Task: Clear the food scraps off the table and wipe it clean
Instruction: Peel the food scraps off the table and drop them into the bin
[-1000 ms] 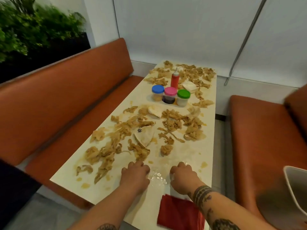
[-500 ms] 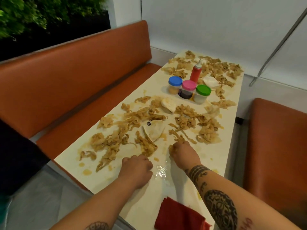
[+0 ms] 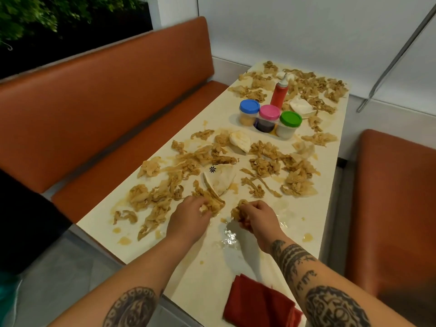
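Food scraps [image 3: 266,161] are seen strewn over most of the cream table [image 3: 330,208], from the middle of the frame up to its far end at the upper right, with wet smears among them. One tan clump at the near edge of the mess, just below centre, is gripped by the left hand [image 3: 188,218], whose fingers are curled round the strips. A second clump is held by the right hand [image 3: 257,220] just beside it, with the fingers bent and closed about it. The two hands are near each other but apart.

A folded red cloth [image 3: 257,303] is laid on the table's near end, at the bottom of the frame. Three jars [image 3: 269,116] with blue, pink and green lids are set in a row right of upper centre, and a red squeeze bottle [image 3: 279,93] is stood just behind them. Pale flatbread pieces [image 3: 220,180] are scattered among the scraps. Orange benches [image 3: 106,102] are placed on both sides of the table.
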`<move>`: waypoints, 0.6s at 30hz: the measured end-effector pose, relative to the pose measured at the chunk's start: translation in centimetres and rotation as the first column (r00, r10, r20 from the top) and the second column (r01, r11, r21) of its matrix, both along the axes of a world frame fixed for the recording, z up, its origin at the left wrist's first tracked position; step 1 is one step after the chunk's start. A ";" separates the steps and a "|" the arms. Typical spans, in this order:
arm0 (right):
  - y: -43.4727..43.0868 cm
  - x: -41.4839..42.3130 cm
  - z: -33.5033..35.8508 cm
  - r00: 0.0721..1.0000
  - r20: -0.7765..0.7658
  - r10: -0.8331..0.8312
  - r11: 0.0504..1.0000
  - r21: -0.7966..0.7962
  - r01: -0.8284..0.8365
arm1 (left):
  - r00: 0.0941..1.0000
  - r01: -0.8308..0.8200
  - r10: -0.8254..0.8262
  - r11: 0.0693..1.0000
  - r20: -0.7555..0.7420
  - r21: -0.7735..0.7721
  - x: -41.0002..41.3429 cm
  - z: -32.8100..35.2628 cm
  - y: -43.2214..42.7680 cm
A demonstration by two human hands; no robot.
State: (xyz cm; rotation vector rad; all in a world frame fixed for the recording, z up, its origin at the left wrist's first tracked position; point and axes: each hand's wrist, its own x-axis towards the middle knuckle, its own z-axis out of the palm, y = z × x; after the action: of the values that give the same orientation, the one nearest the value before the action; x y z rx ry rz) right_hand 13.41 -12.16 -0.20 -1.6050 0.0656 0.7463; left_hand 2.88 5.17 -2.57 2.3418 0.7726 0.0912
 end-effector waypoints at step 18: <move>-1.5 -0.7 -0.3 0.989 -0.106 -0.101 0.992 0.058 0.108 | 0.809 -0.197 0.552 0.579 0.203 -0.791 0.9 4.0 -0.6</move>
State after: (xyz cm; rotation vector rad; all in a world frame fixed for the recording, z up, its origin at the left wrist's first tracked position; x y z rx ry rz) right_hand 12.67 -13.66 -0.54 -1.4902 0.1971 0.7420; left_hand 3.75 4.59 1.44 1.2579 0.8686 0.3991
